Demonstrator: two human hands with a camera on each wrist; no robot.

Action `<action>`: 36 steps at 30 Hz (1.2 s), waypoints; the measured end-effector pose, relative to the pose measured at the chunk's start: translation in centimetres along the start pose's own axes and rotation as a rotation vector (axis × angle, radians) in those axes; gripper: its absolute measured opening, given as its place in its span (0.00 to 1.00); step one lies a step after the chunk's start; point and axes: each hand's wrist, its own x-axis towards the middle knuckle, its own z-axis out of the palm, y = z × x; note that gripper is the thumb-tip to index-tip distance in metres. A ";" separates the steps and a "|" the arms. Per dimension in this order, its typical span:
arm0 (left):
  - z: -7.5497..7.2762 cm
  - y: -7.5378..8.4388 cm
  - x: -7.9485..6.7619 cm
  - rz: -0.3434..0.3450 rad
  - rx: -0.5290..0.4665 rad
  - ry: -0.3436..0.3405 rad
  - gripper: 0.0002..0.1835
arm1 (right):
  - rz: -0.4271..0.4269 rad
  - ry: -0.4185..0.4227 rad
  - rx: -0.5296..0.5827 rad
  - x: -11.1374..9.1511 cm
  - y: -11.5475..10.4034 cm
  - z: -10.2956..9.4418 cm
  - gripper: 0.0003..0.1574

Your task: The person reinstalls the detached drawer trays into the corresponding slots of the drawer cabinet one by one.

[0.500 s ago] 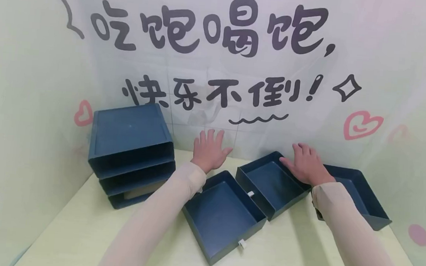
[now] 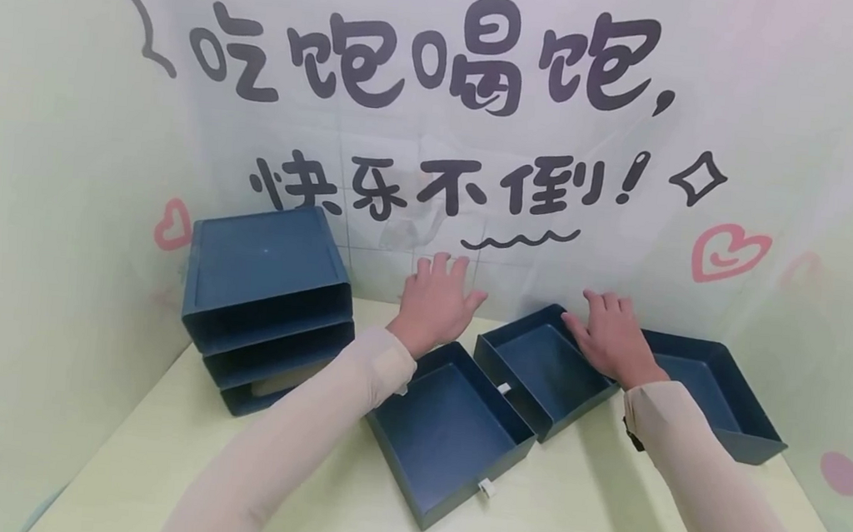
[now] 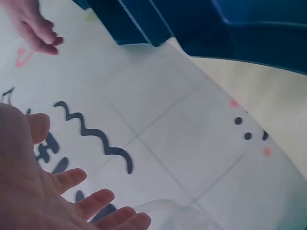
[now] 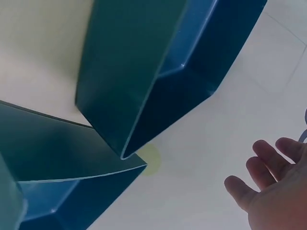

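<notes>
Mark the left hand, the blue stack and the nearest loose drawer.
Left hand [image 2: 436,304], head view: back of the hand.
Blue stack [image 2: 266,250], head view: top panel.
Nearest loose drawer [image 2: 447,435], head view: inside floor.
</notes>
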 end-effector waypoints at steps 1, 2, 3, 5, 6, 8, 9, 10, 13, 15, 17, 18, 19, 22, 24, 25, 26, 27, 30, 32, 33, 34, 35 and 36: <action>-0.2 0.1 -0.2 0.009 -0.009 0.000 0.35 | -0.005 0.005 0.001 -0.2 0.1 0.1 0.46; -0.4 0.2 -0.4 0.017 -0.020 0.001 0.35 | -0.011 0.013 -0.003 -0.3 0.2 0.2 0.45; -0.6 0.3 -0.5 0.023 -0.026 0.001 0.35 | -0.017 0.019 -0.007 -0.5 0.4 0.3 0.43; -1.1 0.5 -0.8 0.036 -0.034 0.001 0.35 | -0.018 0.033 -0.013 -0.7 0.7 0.4 0.41; -1.4 0.6 -0.8 0.041 -0.039 0.002 0.35 | -0.016 0.041 -0.014 -0.8 0.9 0.5 0.40; -2.0 0.8 -1.0 0.048 -0.050 0.007 0.35 | -0.017 0.062 -0.011 -0.8 1.1 0.5 0.38; -2.3 0.8 -1.0 0.052 -0.050 0.012 0.36 | -0.019 0.073 -0.006 -0.9 1.2 0.4 0.37; -2.6 0.8 -1.0 0.054 -0.052 0.017 0.36 | -0.020 0.087 0.003 -1.0 1.2 0.4 0.37; -3.7 0.8 -1.0 0.052 -0.064 0.036 0.37 | -0.027 0.133 0.020 -1.4 1.1 0.3 0.37; -4.5 0.5 -0.9 0.046 -0.077 0.051 0.37 | -0.028 0.168 0.030 -1.7 0.9 0.2 0.36; -5.2 0.2 -0.9 0.032 -0.094 0.062 0.37 | -0.021 0.196 0.043 -2.1 0.6 0.3 0.35; -5.6 -0.1 -0.8 0.024 -0.098 0.066 0.37 | -0.020 0.206 0.047 -2.3 0.5 0.4 0.34; -6.0 -0.3 -0.9 0.017 -0.101 0.065 0.38 | -0.018 0.212 0.053 -2.5 0.3 0.5 0.33; -7.2 -1.1 -1.2 0.008 -0.105 0.061 0.39 | -0.024 0.225 0.069 -3.1 0.1 0.7 0.30; -8.0 -1.5 -1.6 0.016 -0.106 0.065 0.39 | -0.033 0.228 0.079 -3.3 -0.1 0.9 0.28; -8.4 -1.8 -1.8 0.020 -0.110 0.068 0.39 | -0.036 0.228 0.086 -3.4 -0.1 1.0 0.27; -8.7 -2.0 -2.0 0.021 -0.115 0.072 0.39 | -0.038 0.228 0.091 -3.5 -0.2 1.1 0.25; -9.0 -2.2 -2.2 0.021 -0.115 0.076 0.39 | -0.039 0.225 0.096 -3.6 -0.3 1.1 0.24; -9.8 -2.7 -2.6 0.010 -0.114 0.081 0.39 | -0.027 0.225 0.099 -3.7 -0.8 1.2 0.22; -10.2 -3.0 -2.9 0.002 -0.119 0.084 0.39 | -0.011 0.226 0.104 -3.8 -1.3 1.2 0.22; -10.4 -3.1 -3.0 -0.004 -0.121 0.087 0.39 | -0.003 0.224 0.105 -3.9 -1.5 1.2 0.23; -10.5 -3.3 -3.1 -0.009 -0.128 0.089 0.39 | 0.006 0.221 0.109 -4.1 -1.7 1.2 0.23; -10.6 -3.4 -3.3 -0.014 -0.133 0.092 0.39 | 0.014 0.221 0.112 -4.3 -2.0 1.2 0.24; -10.7 -3.5 -3.4 -0.016 -0.138 0.093 0.39 | 0.016 0.223 0.112 -4.5 -2.2 1.2 0.24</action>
